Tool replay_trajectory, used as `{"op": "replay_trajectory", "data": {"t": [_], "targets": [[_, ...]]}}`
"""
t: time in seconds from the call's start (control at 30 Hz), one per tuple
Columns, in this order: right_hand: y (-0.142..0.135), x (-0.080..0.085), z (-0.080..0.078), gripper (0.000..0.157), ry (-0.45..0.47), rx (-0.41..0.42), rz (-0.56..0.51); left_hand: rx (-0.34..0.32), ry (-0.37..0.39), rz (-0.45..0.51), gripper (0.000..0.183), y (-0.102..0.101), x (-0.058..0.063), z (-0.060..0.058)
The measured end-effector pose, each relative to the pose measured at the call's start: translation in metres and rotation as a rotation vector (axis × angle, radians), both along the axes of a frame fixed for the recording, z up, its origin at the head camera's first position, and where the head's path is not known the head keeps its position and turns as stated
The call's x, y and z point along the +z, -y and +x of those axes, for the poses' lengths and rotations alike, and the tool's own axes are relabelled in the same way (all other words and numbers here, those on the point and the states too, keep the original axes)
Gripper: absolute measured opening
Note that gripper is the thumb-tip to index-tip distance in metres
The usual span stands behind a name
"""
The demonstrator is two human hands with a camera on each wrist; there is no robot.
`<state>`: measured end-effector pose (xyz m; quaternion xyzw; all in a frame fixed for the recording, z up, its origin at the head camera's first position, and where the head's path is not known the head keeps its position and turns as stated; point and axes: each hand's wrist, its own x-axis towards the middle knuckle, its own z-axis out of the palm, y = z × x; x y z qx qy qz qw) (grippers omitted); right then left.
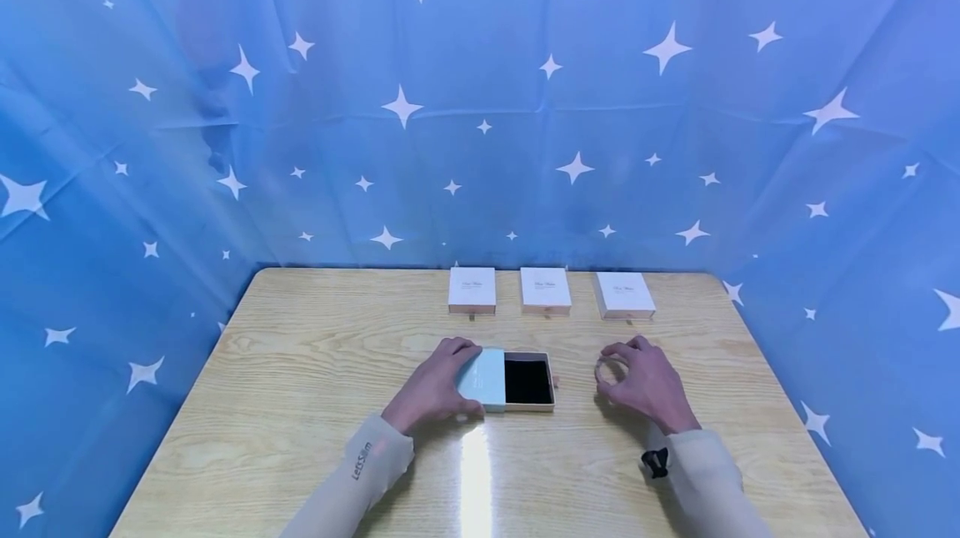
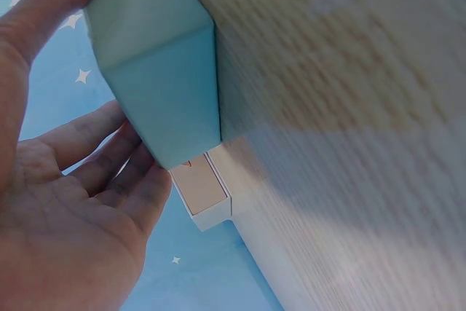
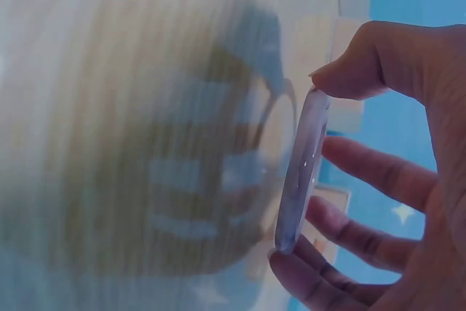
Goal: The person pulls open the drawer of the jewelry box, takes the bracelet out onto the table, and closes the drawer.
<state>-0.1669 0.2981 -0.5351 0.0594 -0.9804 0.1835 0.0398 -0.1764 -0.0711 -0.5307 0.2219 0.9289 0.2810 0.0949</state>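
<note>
A light blue drawer box [image 1: 486,381] lies near the middle of the table, its tray slid out to the right and showing a black lining [image 1: 527,382]. My left hand [image 1: 438,385] grips the blue sleeve at its left end, thumb on one side and fingers on the other; the left wrist view shows the sleeve's blank end [image 2: 164,96]. To the right of the tray, my right hand [image 1: 649,381] pinches a pale, translucent bangle [image 3: 301,172] by its rim. Thumb and fingertips sit at opposite edges of the bangle, over the table.
Along the back of the wooden table [image 1: 300,371] stand three white boxes: left [image 1: 472,289], middle [image 1: 545,289] and right [image 1: 626,294], each with a small front tab. A blue curtain [image 1: 480,146] with white stars hangs behind and on both sides.
</note>
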Motion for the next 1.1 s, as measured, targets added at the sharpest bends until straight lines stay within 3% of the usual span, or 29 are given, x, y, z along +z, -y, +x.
{"op": "replay_trajectory", "data": {"t": [0.53, 1.1], "targets": [[-0.029, -0.004, 0.013, 0.045, 0.034, -0.08, 0.021, 0.006, 0.0, 0.002, 0.098, -0.001, -0.001, 0.0], [-0.033, 0.0, 0.016, 0.045, 0.081, -0.034, -0.028, 0.002, -0.008, 0.001, 0.097, 0.0, -0.001, 0.0]]}}
